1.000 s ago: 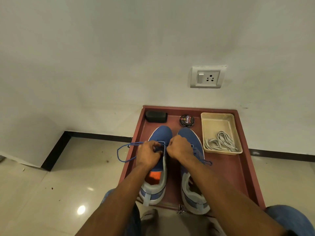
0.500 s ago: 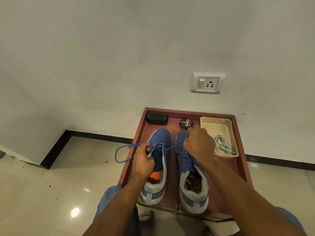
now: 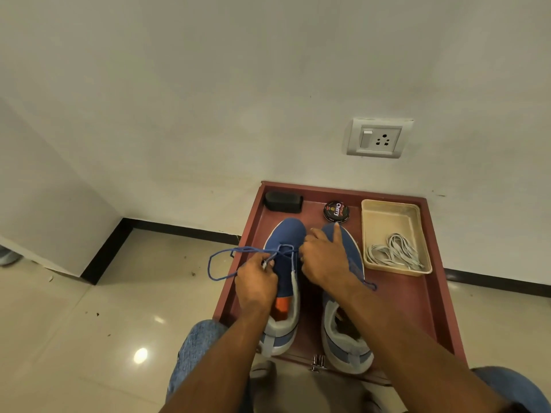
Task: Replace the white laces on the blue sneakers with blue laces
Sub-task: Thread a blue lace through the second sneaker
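Observation:
Two blue sneakers stand toes-to-wall on a maroon tray (image 3: 417,299). The left sneaker (image 3: 284,236) has a blue lace (image 3: 219,257) threaded near its toe, looping out left over the floor. My left hand (image 3: 256,281) pinches the lace's white-tipped end over the shoe's left side. My right hand (image 3: 325,257) lies across the gap between the shoes, index finger stretched over the right sneaker (image 3: 348,338), other fingers curled at the lace by the left shoe's eyelets. Another blue lace end (image 3: 371,284) pokes out beside my right wrist. White laces (image 3: 393,251) lie in a beige tray (image 3: 387,216).
A black shoe-polish tin (image 3: 337,211) and a black box (image 3: 283,201) stand at the tray's far edge against the wall. A wall socket (image 3: 377,138) is above. Glossy tiled floor lies to the left; my jeans-clad knees are at the bottom.
My right hand, which had pulled up and right toward the polish tin half a second ago, has come back down next to the left shoe's eyelets. My left hand stays on the lace end.

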